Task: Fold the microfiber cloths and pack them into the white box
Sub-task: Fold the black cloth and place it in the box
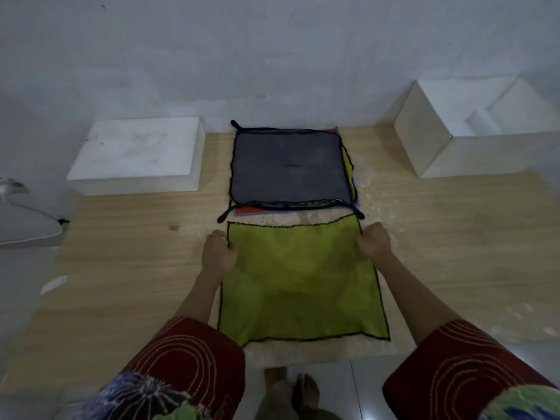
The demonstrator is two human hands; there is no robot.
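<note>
Head view: green cloth [300, 280], black-edged, spread flat on the wooden table [136, 253] at its near edge. Left hand [219, 253] at the cloth's far left side, right hand [374, 242] at its far right corner; fingers of both curled, apparently pinching the hem, though the fingertips are hidden. Stack of cloths [288, 171], grey on top, just beyond. White box [424, 140], open, far right. Low white block [136, 156], far left.
</note>
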